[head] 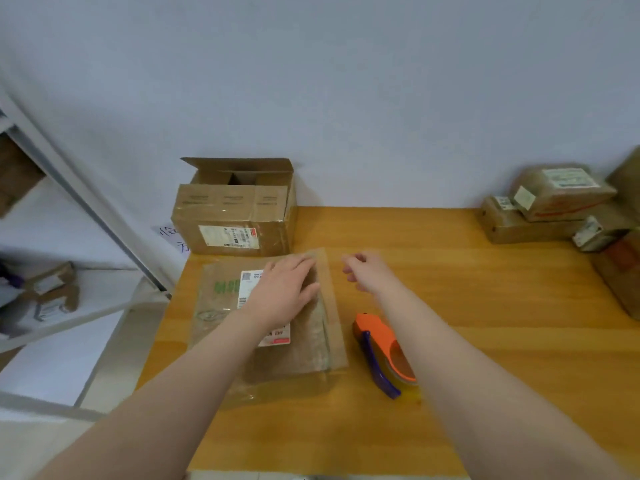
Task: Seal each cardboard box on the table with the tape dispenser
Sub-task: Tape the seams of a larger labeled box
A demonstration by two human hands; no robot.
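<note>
Pressing on the flat cardboard box (306, 349), left hand (284, 292) lies palm-down with fingers straight, no grasp, and partly covers the white label (248, 284). Right hand (367, 271) hangs over the table (502, 341) just off the box's far right corner, fingers loosely curled, holding nothing, touching nothing that I can see. Tape dispenser (382, 351), orange body with a purple handle, lies on the table just beside the flat box's right edge, at about 6 o'clock from the right hand and 4 o'clock from the left, partly under the right forearm; neither hand touches it. Open cardboard box (235, 211), flaps up, stands at the table's far left edge, 11 o'clock from the left hand, close behind the flat box. Stack of taped boxes (550, 206) sits at 2 o'clock from the right hand, well apart.
</note>
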